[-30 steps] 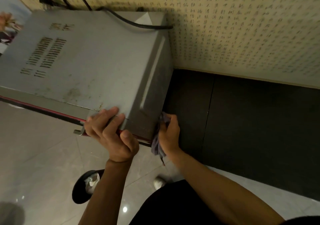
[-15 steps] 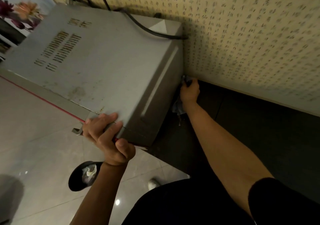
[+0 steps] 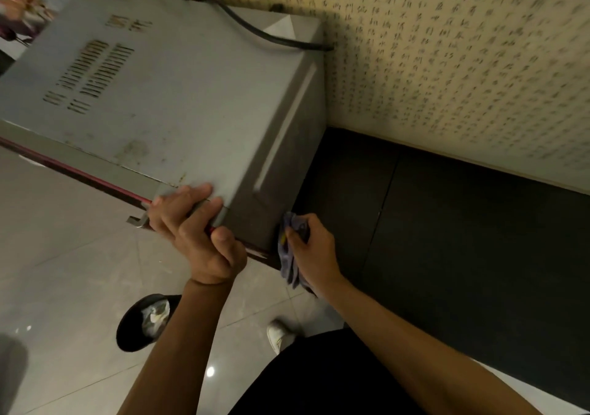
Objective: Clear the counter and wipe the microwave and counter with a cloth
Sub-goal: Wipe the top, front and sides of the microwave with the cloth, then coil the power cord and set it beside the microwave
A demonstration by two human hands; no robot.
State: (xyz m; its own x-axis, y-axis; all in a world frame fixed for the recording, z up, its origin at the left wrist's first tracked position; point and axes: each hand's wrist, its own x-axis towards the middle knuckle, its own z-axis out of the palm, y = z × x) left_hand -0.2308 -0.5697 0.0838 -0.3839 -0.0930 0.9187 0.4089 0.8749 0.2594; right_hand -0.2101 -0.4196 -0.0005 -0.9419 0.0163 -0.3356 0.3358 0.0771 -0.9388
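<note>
Our right hand (image 3: 314, 252) is in the thick of it, fingers curled round a bunched grey-blue cloth (image 3: 289, 264) and pressing it against the lower front corner of the right side panel of the microwave (image 3: 178, 101), with a tail of fabric hanging past the edge. Our left hand (image 3: 194, 232) is the anchor: 4 fingers hooked over the top front corner, thumb tucked under at the front edge, a firm grip on the casing. The microwave sits at the left end of the dark counter (image 3: 447, 239), its back against the patterned wall (image 3: 463, 63), with a black power cord (image 3: 255, 30) trailing across the rear of its top. Where are we in the job? By our reckoning the clearing is behind us, at least on the stretch of counter we can see to the right, and the wiping is under way on 1 side panel. The top looks like work left to do: brownish smudges show near the front edge. The front face is hidden from us, so we cannot say how it stands, and whether the counter has had its wipe we cannot tell either. Down on the pale tiled floor (image 3: 64, 255) a black bin (image 3: 140, 322) holds some crumpled rubbish.
</note>
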